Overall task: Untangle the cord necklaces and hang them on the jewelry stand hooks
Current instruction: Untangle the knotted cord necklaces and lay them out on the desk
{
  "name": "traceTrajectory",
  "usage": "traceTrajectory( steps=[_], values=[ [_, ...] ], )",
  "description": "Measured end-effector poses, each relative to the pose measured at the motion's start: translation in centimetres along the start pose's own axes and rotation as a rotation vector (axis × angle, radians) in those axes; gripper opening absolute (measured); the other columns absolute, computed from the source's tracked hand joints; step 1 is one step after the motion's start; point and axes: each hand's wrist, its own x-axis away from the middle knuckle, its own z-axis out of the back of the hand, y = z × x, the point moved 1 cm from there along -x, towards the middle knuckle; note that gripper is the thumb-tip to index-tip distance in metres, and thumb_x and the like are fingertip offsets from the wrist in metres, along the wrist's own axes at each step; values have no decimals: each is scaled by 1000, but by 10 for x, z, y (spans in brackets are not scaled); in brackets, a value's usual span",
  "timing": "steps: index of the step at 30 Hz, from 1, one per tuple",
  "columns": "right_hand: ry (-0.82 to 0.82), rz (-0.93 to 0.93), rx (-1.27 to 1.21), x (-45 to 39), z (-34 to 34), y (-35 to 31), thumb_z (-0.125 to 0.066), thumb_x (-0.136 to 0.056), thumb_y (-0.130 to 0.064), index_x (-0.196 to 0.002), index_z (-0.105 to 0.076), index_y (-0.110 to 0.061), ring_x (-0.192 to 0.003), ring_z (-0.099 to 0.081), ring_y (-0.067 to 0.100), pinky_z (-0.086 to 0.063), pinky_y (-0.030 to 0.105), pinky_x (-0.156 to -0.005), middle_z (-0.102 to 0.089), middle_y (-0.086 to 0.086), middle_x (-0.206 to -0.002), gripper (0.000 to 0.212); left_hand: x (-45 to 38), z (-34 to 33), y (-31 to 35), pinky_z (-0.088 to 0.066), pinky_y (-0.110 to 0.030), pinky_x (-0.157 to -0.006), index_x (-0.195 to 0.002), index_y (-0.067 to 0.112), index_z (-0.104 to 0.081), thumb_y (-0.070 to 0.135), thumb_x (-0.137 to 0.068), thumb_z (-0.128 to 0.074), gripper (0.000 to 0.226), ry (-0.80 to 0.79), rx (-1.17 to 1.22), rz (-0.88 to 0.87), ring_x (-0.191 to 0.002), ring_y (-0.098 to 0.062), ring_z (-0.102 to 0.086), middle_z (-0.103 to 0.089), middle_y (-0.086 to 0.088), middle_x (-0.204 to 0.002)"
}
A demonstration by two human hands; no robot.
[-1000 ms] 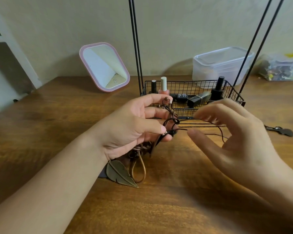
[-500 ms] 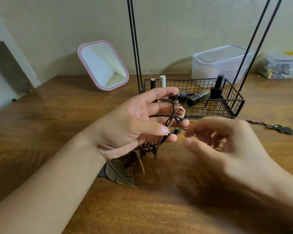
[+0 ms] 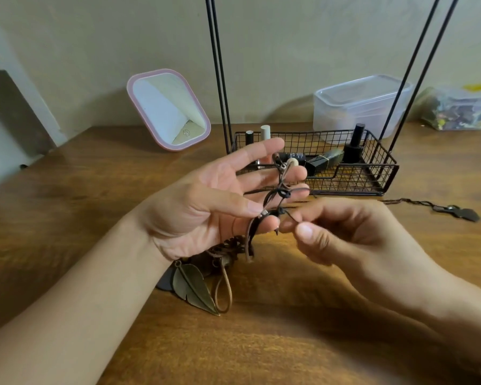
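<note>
Head view shows the tangled cord necklaces [image 3: 272, 201] draped over the fingers of the left hand [image 3: 214, 201], which sits palm-up above the bench [image 3: 67, 218] with its fingers spread and its thumb pressing the cords against a fingertip. From there the bundle hangs down to a bronze leaf pendant [image 3: 193, 287] and a brown loop lying on the wood. The right hand [image 3: 342, 234] has closed since a second ago: then its fingers were fanned open, now they curl in and pinch a thin dark strand just beside the left thumb. The left hand's fingers have also spread a little wider. Behind the hands stands the jewelry stand [image 3: 345, 173], a wire basket holding small bottles, with thin black rods rising from it. Another necklace [image 3: 453, 211] lies on the bench right of the basket, unmoved. A pink-framed mirror [image 3: 168, 108] and a clear plastic box [image 3: 361, 102] stand near the wall.
</note>
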Motion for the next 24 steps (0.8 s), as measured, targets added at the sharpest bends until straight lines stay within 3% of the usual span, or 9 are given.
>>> traceTrajectory(
  steps=[4, 7, 11, 15, 17, 19, 21, 24],
  values=[
    [140, 46, 0, -2, 6, -11, -61, -87, -25, -75, -69, -7, -47, -36, 2, -33, 12, -46, -59, -19, -53, 23, 0, 1, 0, -53, -16, -52, -139, 19, -56, -8, -73, -69, 72, 40, -30, 35, -89, -16, -64, -61, -14, -123],
    [220, 50, 7, -2, 12, -13, -77, -81, -34, -70, -73, -11, -45, -38, 5, -32, 15, -44, -56, -9, -51, 26, 2, 2, 0, -54, -17, -56, -140, 17, -54, -7, -82, -61, 63, 7, -53, 37, -87, -16, -68, -61, -16, -123],
    [208, 84, 4, 0, 16, -14, -82, -68, -36, -71, -76, -22, -48, -43, 5, -36, 15, -47, -58, -3, -57, 16, 2, 1, 1, -51, -12, -51, -139, 15, -55, -5, -75, -63, 67, 63, -133, 54, -77, -11, -69, -64, -13, -117],
    [193, 63, 2, 1, 15, -13, -84, -67, -36, -74, -76, -22, -51, -49, 31, -42, 29, -56, -65, 10, -64, 17, 2, -1, 3, -44, -8, -45, -136, 20, -58, -8, -71, -72, 72, 40, -217, 60, -72, -5, -62, -60, -9, -115],
    [194, 63, -11, 0, 14, -11, -83, -69, -34, -75, -76, -23, -54, -54, 20, -46, 23, -57, -67, 7, -65, 14, 2, -2, 4, -37, -10, -41, -126, 24, -65, -1, -70, -76, 62, -2, -187, 87, -66, -5, -51, -58, -13, -109],
    [188, 79, 77, 0, 15, -9, -82, -73, -34, -84, -73, -22, -52, -45, 23, -41, 23, -55, -58, 9, -61, 19, 1, -4, 3, -34, -11, -39, -114, 20, -70, 1, -71, -76, 47, -3, -214, 88, -54, -4, -47, -57, -14, -95],
    [196, 132, 177, 2, 15, -7, -78, -76, -37, -92, -66, -24, -52, -34, 20, -33, 24, -49, -43, -1, -59, 24, 1, -7, 3, -29, -12, -39, -104, 17, -72, -1, -76, -75, 33, 25, -275, 81, -46, -3, -44, -56, -7, -77],
    [206, 219, 304, 5, 15, -12, -73, -80, -37, -89, -57, -22, -55, -31, 23, -29, 32, -46, -39, -6, -67, 24, 2, -8, 3, -25, -16, -40, -95, 17, -74, 6, -77, -71, 20, 69, -336, 72, -46, -5, -41, -52, -3, -66]
  ],
)
